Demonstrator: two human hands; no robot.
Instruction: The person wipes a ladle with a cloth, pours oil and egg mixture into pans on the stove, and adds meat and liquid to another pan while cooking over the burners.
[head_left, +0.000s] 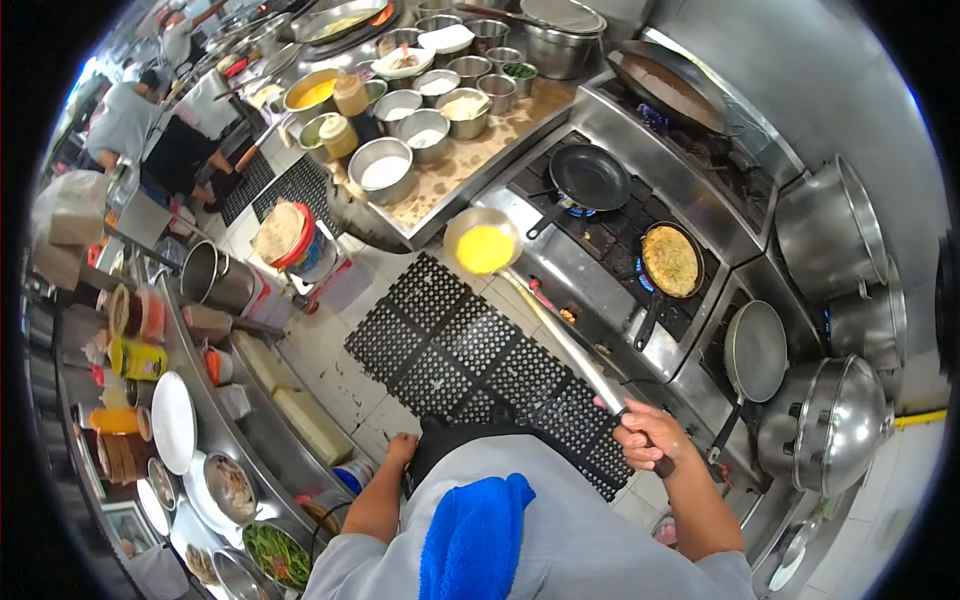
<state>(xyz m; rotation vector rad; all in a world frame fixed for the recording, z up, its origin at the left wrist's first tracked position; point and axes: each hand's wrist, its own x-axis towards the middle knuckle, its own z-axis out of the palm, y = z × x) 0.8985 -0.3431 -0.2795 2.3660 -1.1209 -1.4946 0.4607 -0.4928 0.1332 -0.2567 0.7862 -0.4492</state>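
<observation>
My right hand point(650, 438) is wrapped round the dark grip of a long-handled ladle point(560, 335). Its round bowl hangs over the floor beside the stove front, with yellow liquid point(485, 250) inside that looks like beaten egg. On the stove, a black frying pan point(590, 178) with nothing visible in it sits over a blue flame. A smaller pan point(646, 325) holds a browned, omelette-like round point(670, 260) over another flame. My left hand point(402, 447) hangs low beside my hip, holding nothing visible; its fingers are mostly hidden.
Metal bowls point(382, 172) and squeeze bottles point(340, 135) crowd the counter left of the stove point(560, 270). A grey pan point(755, 352), a wok point(670, 90) and large pots point(832, 230) stand right. Shelves with plates point(174, 422) run left. A co-worker point(125, 120) bends far left. Rubber mats point(430, 340) cover floor.
</observation>
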